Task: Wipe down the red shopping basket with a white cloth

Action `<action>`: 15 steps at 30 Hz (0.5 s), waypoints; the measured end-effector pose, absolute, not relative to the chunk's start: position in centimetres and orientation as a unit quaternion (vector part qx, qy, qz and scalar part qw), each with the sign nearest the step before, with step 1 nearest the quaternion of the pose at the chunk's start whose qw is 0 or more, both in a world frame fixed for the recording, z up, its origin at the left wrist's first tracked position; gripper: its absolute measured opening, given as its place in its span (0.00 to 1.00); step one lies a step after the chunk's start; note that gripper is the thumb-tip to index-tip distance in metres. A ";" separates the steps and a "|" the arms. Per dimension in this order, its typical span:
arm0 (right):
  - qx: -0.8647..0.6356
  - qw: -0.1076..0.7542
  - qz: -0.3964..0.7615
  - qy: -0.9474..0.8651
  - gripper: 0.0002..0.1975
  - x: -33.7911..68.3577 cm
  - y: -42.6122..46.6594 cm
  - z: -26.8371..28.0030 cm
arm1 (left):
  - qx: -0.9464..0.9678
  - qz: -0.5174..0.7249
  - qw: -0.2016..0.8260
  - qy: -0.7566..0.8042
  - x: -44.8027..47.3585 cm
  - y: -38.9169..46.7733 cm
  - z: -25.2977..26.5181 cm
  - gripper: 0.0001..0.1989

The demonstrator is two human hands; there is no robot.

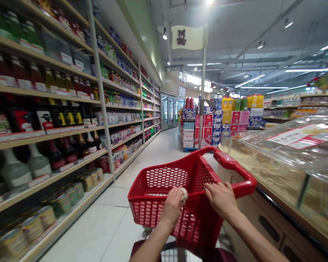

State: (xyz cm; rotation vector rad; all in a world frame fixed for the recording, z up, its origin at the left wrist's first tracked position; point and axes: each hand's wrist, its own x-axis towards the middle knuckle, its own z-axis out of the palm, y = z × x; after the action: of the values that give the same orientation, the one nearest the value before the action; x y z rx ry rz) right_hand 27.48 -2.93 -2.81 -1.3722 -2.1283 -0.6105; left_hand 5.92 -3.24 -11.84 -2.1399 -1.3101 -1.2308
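In front of me stands a red plastic shopping cart (150, 198), its side turned toward me and its basket with no goods visible in it. My left hand (171, 205) is closed at the near rim, round a small crumpled off-white wad (183, 195), perhaps tissue; its exact kind is unclear. Further right, my right hand (221, 196) curls its fingers over the cart's rim, close to where the thick red handle (236, 165) joins. Both forearms reach in from the bottom edge.
Shelves (79, 98) of bottles and cans line the left side. A counter (268, 214) with clear plastic packs (295, 142) runs close along the right. Stacked boxes (207, 127) and a signpost (203, 76) stand ahead, beside the tiled aisle (164, 145).
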 end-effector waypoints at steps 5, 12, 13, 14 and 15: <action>-0.487 0.264 -0.227 -0.801 0.12 28.2 -2.9 -3.0 | -0.775 -0.419 0.182 -0.436 6.4 -3.0 -11.3 0.18; -0.506 0.259 -0.239 -0.787 0.12 27.3 -2.7 -3.5 | -0.706 -0.412 0.256 -0.516 -0.7 -4.5 -14.0 0.19; -0.504 0.251 -0.237 -0.792 0.12 26.9 -2.7 -3.4 | -0.718 -0.413 0.248 -0.502 1.2 -4.2 -13.7 0.19; -0.496 0.243 -0.235 -0.800 0.12 26.6 -2.7 -3.4 | -0.736 -0.407 0.234 -0.488 3.3 -3.9 -13.3 0.20; -0.486 0.235 -0.232 -0.809 0.12 26.5 -2.7 -3.4 | -0.749 -0.400 0.226 -0.477 5.2 -3.6 -12.8 0.20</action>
State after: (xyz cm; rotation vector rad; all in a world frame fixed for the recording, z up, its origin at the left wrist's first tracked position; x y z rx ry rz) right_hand 26.53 -2.66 -3.41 -1.3327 -2.2204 -0.6357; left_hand 5.19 -3.57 -12.76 -2.0655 -1.3144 -1.1015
